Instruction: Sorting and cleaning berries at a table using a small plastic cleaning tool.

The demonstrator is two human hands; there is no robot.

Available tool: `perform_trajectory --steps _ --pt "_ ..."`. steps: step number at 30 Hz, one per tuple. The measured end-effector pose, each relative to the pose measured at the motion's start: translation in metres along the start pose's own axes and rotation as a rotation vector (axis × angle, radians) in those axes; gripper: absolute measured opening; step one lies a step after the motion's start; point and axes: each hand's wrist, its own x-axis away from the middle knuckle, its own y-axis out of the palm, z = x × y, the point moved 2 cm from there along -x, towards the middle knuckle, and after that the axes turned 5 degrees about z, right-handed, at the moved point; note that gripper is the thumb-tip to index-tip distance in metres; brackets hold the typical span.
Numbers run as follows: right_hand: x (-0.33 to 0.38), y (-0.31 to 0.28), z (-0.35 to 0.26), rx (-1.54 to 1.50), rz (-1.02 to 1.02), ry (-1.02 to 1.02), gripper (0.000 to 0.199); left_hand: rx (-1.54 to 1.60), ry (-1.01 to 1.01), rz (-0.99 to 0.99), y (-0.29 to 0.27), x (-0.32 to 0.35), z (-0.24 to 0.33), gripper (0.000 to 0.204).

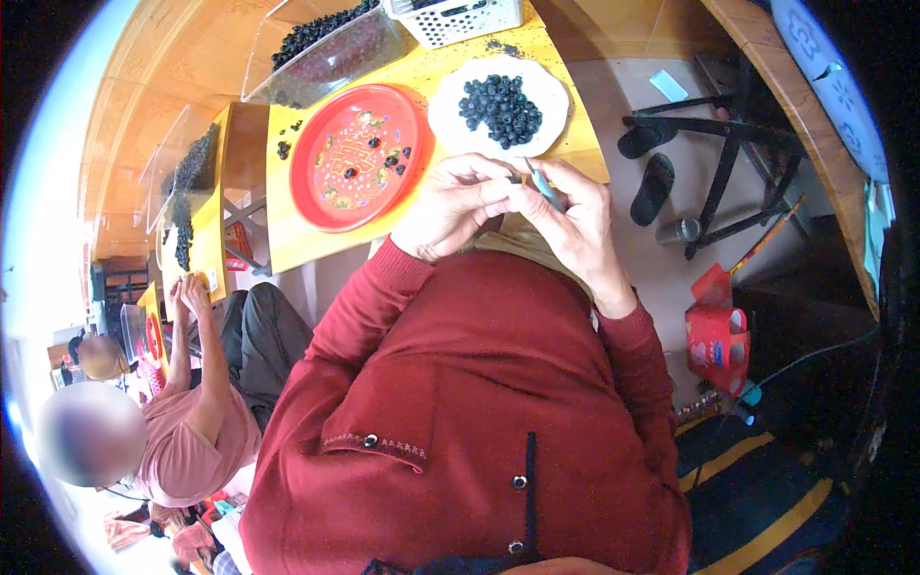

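Just beyond the table's near edge, both my hands meet at the fingertips. My left hand (448,208) pinches a small dark piece, mostly hidden by the fingers. Closed around a small tool with a teal handle (547,189) is my right hand (572,222); the tool's working end is hard to see. A white plate (444,113) with a scalloped rim lies just beyond my hands, heaped with small round dark pieces (503,107), like berries or beads. To its left sits a red round tray (305,163) with a printed pattern and several dark pieces.
On the yellow table (292,244), a clear bin (335,65) of dark pieces and a white perforated basket (465,26) stand farther back. At left, a person in a pink shirt (206,446) works at another table. Black slippers (654,189) and a dark folding frame (733,153) are at right.
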Motion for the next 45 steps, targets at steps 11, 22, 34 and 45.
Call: perform_trajectory --steps 11,22,34,45 --pt "-0.001 -0.006 0.01 -0.25 -0.017 0.355 0.023 -0.037 -0.004 -0.054 0.0 0.0 0.0 0.015" --pt "0.0 -0.004 0.019 -0.147 0.055 0.324 0.017 -0.2 0.042 0.058 -0.015 0.012 0.016 0.008" --pt "0.014 -0.017 0.043 -0.09 0.146 0.381 0.018 -1.453 0.49 0.677 -0.1 0.023 0.09 0.013" --pt "0.024 -0.031 0.044 -0.122 0.187 0.4 0.017 -1.663 0.659 0.355 -0.048 -0.019 0.05 0.014"
